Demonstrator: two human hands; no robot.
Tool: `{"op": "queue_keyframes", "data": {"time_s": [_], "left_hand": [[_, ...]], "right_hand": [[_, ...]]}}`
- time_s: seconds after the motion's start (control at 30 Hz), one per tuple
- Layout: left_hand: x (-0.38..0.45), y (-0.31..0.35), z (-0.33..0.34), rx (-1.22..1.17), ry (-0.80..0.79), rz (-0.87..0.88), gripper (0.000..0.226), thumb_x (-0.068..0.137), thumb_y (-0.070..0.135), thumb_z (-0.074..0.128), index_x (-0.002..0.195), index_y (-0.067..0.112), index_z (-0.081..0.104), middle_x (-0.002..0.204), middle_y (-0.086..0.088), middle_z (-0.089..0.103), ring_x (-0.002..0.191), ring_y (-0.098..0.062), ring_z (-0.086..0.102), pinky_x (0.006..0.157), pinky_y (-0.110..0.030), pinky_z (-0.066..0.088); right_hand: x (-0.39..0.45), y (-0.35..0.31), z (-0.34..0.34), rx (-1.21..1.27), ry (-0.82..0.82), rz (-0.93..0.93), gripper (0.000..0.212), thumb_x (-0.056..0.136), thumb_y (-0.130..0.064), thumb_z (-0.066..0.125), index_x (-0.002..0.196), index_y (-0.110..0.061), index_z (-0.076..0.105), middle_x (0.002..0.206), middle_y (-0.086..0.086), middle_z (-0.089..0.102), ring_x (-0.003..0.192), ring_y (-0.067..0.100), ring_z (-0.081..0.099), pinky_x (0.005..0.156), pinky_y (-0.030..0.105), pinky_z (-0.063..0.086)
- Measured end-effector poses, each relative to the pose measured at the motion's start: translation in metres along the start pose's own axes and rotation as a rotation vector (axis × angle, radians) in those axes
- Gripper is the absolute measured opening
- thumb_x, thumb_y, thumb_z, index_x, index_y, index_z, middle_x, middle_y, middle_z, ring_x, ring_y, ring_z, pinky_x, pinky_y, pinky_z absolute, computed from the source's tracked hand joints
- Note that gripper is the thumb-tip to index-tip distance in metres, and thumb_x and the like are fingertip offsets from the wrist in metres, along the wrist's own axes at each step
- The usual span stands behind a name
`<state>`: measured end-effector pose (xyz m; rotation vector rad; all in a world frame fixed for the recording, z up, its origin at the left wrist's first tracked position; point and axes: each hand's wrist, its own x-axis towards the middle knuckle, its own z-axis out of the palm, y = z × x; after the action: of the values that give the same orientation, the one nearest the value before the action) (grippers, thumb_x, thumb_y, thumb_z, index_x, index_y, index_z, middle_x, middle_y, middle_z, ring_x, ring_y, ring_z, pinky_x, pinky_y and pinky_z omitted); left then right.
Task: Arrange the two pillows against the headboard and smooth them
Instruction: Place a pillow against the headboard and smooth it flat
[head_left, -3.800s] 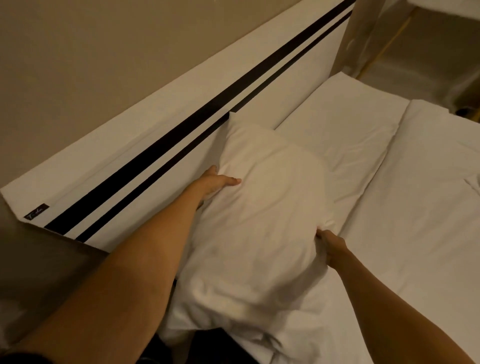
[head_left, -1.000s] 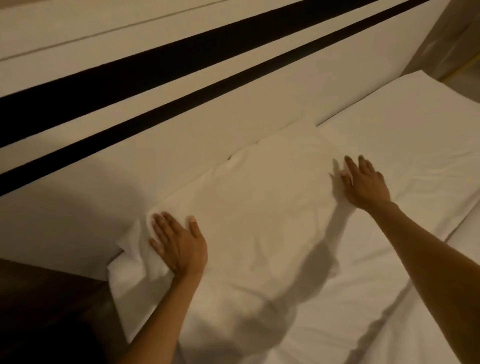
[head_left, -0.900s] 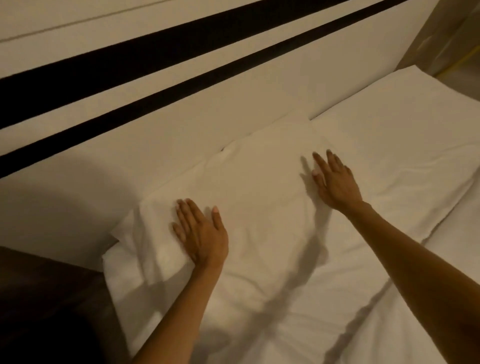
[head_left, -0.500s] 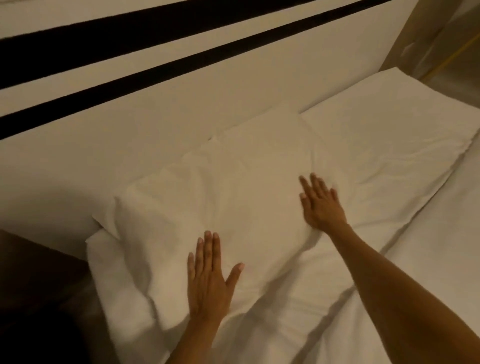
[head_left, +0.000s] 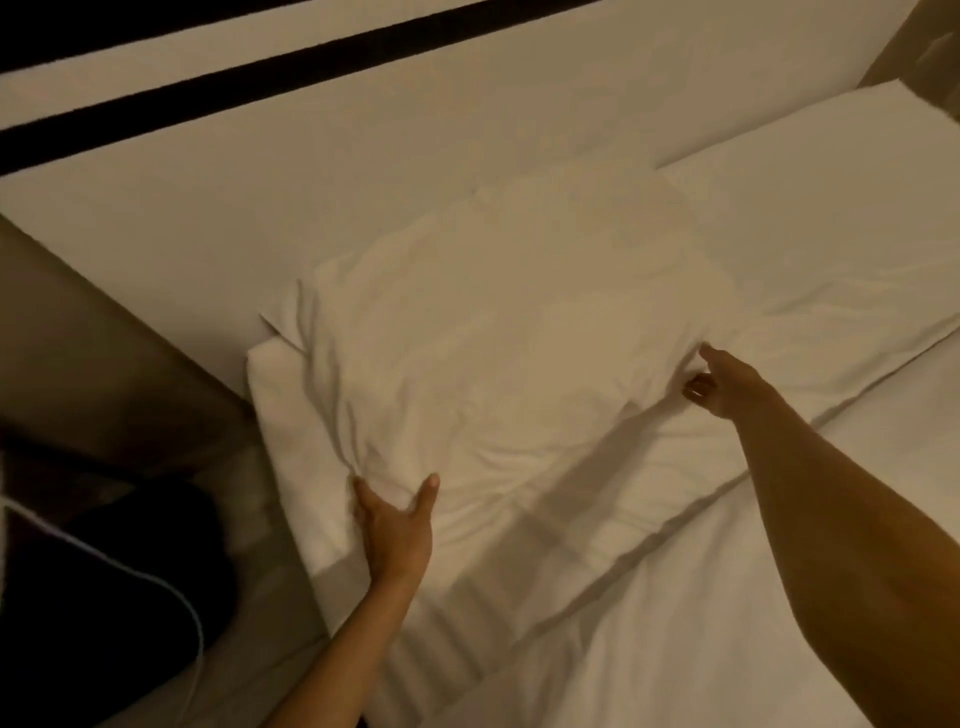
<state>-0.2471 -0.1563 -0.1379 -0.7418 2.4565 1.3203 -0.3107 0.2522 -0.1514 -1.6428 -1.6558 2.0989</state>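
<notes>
A white pillow (head_left: 519, 332) lies flat on the bed, its far edge against the white headboard (head_left: 415, 156) with black stripes. My left hand (head_left: 397, 525) clasps the pillow's near left corner, where the fabric bunches between thumb and fingers. My right hand (head_left: 719, 382) holds the near right corner, with the edge between forefinger and thumb. A second white pillow (head_left: 831, 234) lies flat to the right, also against the headboard, touching the first one.
A folded white sheet layer (head_left: 291, 441) shows under the pillow at the bed's left edge. The white duvet (head_left: 727, 623) covers the bed nearer me. Left of the bed, low down, are a dark object (head_left: 104, 571) and a thin white cable (head_left: 156, 582).
Both hands slid from flat on the pillow's top back to its near corners and now grip them. The view has pulled back and to the left.
</notes>
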Motion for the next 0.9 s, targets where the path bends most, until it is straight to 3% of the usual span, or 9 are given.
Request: {"op": "queue_keyframes", "data": {"time_s": [0.1, 0.2, 0.27, 0.33, 0.47, 0.57, 0.73, 0.83, 0.9], "left_hand": [[-0.002, -0.008, -0.003, -0.089, -0.021, -0.036, 0.110, 0.075, 0.044, 0.077, 0.154, 0.009, 0.008, 0.157, -0.016, 0.026, 0.141, -0.034, 0.035, 0.114, -0.036, 0.032], [0.002, -0.017, -0.009, -0.111, -0.087, -0.100, 0.106, 0.067, 0.031, 0.086, 0.147, 0.005, 0.021, 0.143, -0.014, 0.046, 0.128, -0.032, 0.049, 0.101, -0.030, 0.041], [0.004, -0.025, -0.013, -0.068, -0.174, -0.098, 0.108, 0.060, 0.026, 0.091, 0.144, 0.003, 0.027, 0.132, -0.006, 0.052, 0.124, -0.027, 0.052, 0.092, -0.025, 0.041], [0.010, -0.032, -0.014, -0.042, -0.264, -0.073, 0.105, 0.054, 0.020, 0.094, 0.140, 0.005, 0.035, 0.127, 0.000, 0.051, 0.121, -0.018, 0.051, 0.090, -0.021, 0.038], [0.016, -0.036, -0.013, -0.043, -0.386, -0.083, 0.067, 0.066, -0.007, 0.083, 0.122, 0.011, 0.053, 0.113, -0.003, 0.057, 0.103, -0.016, 0.054, 0.084, -0.022, 0.040], [0.028, -0.040, -0.016, -0.059, -0.450, -0.106, 0.048, 0.067, -0.006, 0.082, 0.105, 0.014, 0.061, 0.107, -0.006, 0.066, 0.086, -0.018, 0.061, 0.078, -0.028, 0.048], [0.042, -0.040, -0.033, 0.096, -0.624, -0.146, 0.066, 0.061, 0.012, 0.090, 0.115, 0.025, 0.053, 0.113, 0.001, 0.063, 0.095, -0.013, 0.061, 0.073, -0.027, 0.056], [0.056, -0.042, -0.053, 0.206, -0.676, -0.165, 0.075, 0.045, 0.021, 0.092, 0.112, 0.014, 0.060, 0.105, 0.001, 0.066, 0.090, -0.013, 0.063, 0.066, -0.024, 0.056], [0.066, -0.045, -0.066, 0.272, -0.709, -0.149, 0.081, 0.043, 0.024, 0.091, 0.117, 0.004, 0.063, 0.104, -0.002, 0.068, 0.092, -0.017, 0.065, 0.066, -0.023, 0.058]], "right_hand": [[0.013, 0.003, 0.003, 0.050, 0.028, -0.003, 0.030, 0.096, -0.029, 0.054, 0.122, -0.016, 0.050, 0.116, 0.006, 0.051, 0.076, 0.016, 0.056, 0.069, 0.028, 0.052], [0.054, 0.005, -0.010, 0.166, 0.098, 0.048, 0.021, 0.092, -0.020, 0.060, 0.112, -0.016, 0.058, 0.121, 0.000, 0.062, 0.096, 0.019, 0.064, 0.055, 0.029, 0.055], [0.048, 0.001, -0.007, 0.207, 0.103, 0.066, 0.005, 0.094, -0.013, 0.055, 0.095, -0.016, 0.059, 0.104, 0.001, 0.064, 0.100, 0.016, 0.063, 0.051, 0.026, 0.056], [0.017, -0.005, 0.002, 0.188, 0.086, 0.042, 0.012, 0.098, -0.015, 0.046, 0.088, -0.019, 0.052, 0.089, -0.001, 0.055, 0.081, 0.011, 0.060, 0.051, 0.020, 0.053], [0.022, -0.007, 0.000, 0.228, 0.108, 0.029, 0.017, 0.097, -0.011, 0.045, 0.080, -0.013, 0.048, 0.078, 0.001, 0.048, 0.066, 0.012, 0.051, 0.063, 0.024, 0.047], [0.039, -0.008, -0.006, 0.276, 0.133, 0.044, 0.005, 0.094, -0.015, 0.059, 0.097, -0.010, 0.057, 0.084, 0.001, 0.056, 0.076, 0.016, 0.058, 0.058, 0.029, 0.055], [0.065, -0.008, -0.017, 0.338, 0.230, -0.006, 0.036, 0.091, -0.013, 0.065, 0.126, -0.015, 0.056, 0.086, -0.001, 0.057, 0.079, 0.009, 0.060, 0.036, 0.016, 0.047], [0.070, -0.017, -0.029, 0.302, 0.215, -0.101, 0.046, 0.093, -0.008, 0.056, 0.137, -0.006, 0.044, 0.120, 0.011, 0.059, 0.112, 0.018, 0.058, 0.059, 0.021, 0.056], [0.084, -0.029, -0.037, 0.384, 0.137, -0.091, 0.059, 0.088, -0.009, 0.051, 0.145, -0.003, 0.037, 0.142, 0.014, 0.050, 0.101, 0.013, 0.061, 0.071, 0.018, 0.055]]}}
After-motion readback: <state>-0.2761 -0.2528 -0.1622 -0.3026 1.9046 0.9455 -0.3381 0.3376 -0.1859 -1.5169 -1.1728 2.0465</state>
